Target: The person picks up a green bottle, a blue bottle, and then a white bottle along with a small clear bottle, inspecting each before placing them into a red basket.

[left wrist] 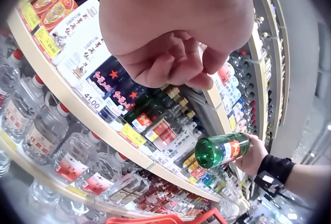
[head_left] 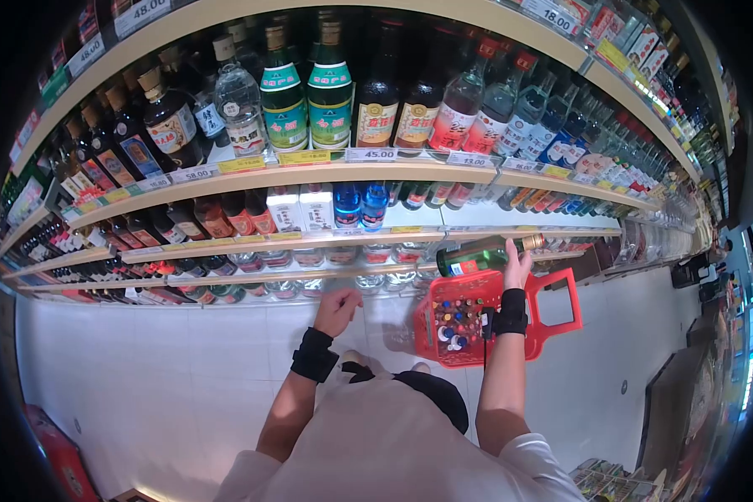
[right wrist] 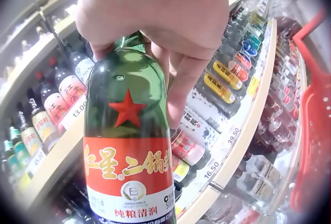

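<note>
Over the red basket point(head_left: 425, 335), a green bottle point(head_left: 468, 260) is held lengthwise in the person's right hand point(head_left: 517, 266), its base toward the left and its cap point(head_left: 531, 242) showing past the hand. Thumb and fingers clasp it around the neck; below them, a red star point(right wrist: 127, 108) and a red label point(right wrist: 129, 159) face the right wrist camera. Well apart from it, the left hand point(head_left: 336, 312) is idle in front of the lower shelves, fingers loosely curled toward the palm. Each wrist wears a black band point(head_left: 314, 356).

Many small bottles point(head_left: 450, 316) with coloured caps are packed in the basket, which sits on the pale floor point(head_left: 184, 360) by the person's right foot. Ahead, curved in the head view, the shelves point(head_left: 309, 176) carry rows of bottles: green ones point(head_left: 330, 109) beside dark ones point(head_left: 377, 113), then clear ones with red labels point(head_left: 460, 109). One tier down, white boxes point(head_left: 301, 209) stand next to blue bottles point(head_left: 360, 207). Price tags point(head_left: 372, 155) line the shelf edges; one reads 45.00.
</note>
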### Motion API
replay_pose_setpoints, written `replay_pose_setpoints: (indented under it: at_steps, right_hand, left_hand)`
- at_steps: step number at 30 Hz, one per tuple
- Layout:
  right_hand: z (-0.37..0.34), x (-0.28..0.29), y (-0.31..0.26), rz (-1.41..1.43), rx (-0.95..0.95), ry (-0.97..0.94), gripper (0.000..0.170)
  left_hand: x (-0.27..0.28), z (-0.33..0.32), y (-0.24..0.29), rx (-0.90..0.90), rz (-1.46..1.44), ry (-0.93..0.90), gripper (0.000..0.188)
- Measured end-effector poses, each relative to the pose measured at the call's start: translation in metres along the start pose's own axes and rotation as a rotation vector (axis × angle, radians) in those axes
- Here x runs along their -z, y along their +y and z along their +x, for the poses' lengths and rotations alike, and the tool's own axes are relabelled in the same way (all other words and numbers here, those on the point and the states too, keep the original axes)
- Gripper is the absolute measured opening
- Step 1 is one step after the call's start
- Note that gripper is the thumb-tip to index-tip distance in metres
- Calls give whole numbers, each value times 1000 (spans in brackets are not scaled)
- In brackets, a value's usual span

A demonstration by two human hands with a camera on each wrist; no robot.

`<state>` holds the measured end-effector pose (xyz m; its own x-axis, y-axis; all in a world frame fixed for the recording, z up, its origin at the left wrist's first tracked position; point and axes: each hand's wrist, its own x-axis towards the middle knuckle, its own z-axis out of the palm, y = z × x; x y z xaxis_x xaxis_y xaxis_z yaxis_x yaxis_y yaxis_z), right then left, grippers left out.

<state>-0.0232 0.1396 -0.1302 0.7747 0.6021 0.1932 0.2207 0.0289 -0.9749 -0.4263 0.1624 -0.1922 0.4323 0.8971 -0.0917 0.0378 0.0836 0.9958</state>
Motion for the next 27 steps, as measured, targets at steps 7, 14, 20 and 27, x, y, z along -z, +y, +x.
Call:
replay_pose_setpoints:
  at_steps: [7, 14, 20, 27]
  right_hand:
    - [-12, 71, -8, 6, 31, -113, 29]
    - [-3, 119, -40, 10, 43, -262, 24]
    - [14, 150, -59, 38, 26, -425, 22]
    - [39, 169, -64, 0, 96, -525, 25]
  left_hand:
    - [-92, 17, 19, -202, 143, -108, 19]
    - [-208, 28, 53, -225, 35, -329, 36]
    - [-278, 37, 32, -210, 73, -465, 53]
    - [-333, 14, 82, -95, -266, -473, 68]
